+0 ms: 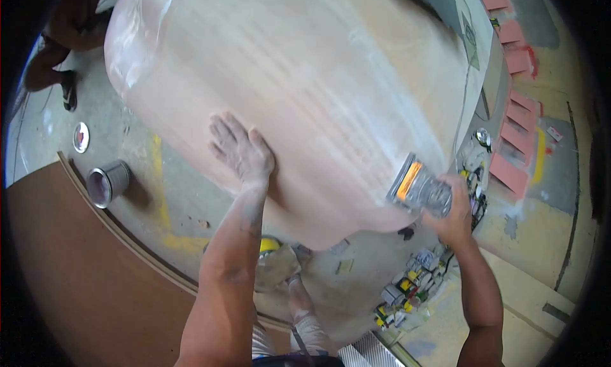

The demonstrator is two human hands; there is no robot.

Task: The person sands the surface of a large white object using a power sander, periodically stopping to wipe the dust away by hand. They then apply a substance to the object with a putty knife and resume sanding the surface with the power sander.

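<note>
A large, smooth, pale pinkish-beige curved panel fills the middle of the view, streaked with whitish dust. My left hand, coated in dust, lies flat on it with the fingers spread. At the panel's lower right, my right hand is wrapped round the rear of a dark power sander with an orange stripe. The sander's front end rests on the panel near its edge.
An open metal can and a round lid are on the floor at left, beside a brown curved board. Another person's legs show at upper left. Small containers cluster at lower right; pink sheets lie farther right.
</note>
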